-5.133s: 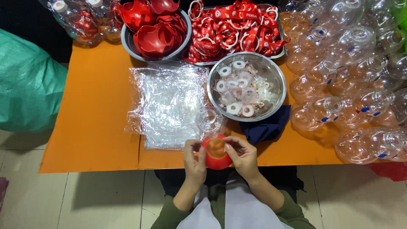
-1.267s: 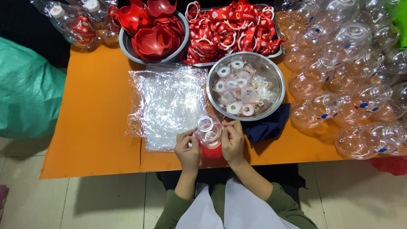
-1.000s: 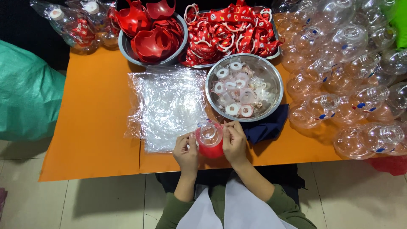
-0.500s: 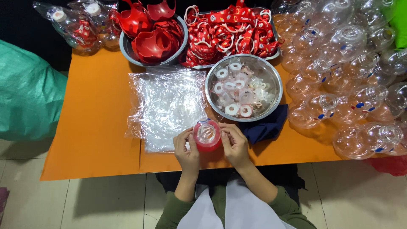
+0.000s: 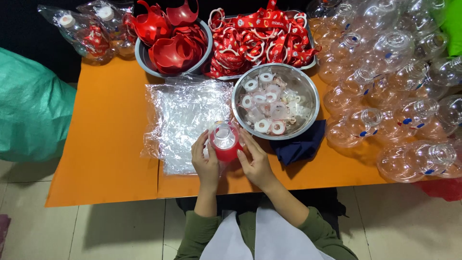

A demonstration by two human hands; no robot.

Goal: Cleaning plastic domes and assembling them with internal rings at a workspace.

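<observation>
The one camera sits on my head, looking almost straight down on the orange table [image 5: 110, 144] from well above. My hands are near, low in centre; the bowls lie far, floor nearest me.

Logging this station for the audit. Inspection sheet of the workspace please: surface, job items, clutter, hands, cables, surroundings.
Surface: orange table, crowded at the back and right.
Job's things: clear bottle with red sleeve, upright at the near edge.
Clutter: plastic bags; steel bowl of white rings; bowl of red holders; tray of red straps; heap of empty clear bottles; dark cloth.
Hands: left hand and right hand both grip the bottle.
Cables: nothing seen.
Surroundings: green sack, tiled floor.
</observation>
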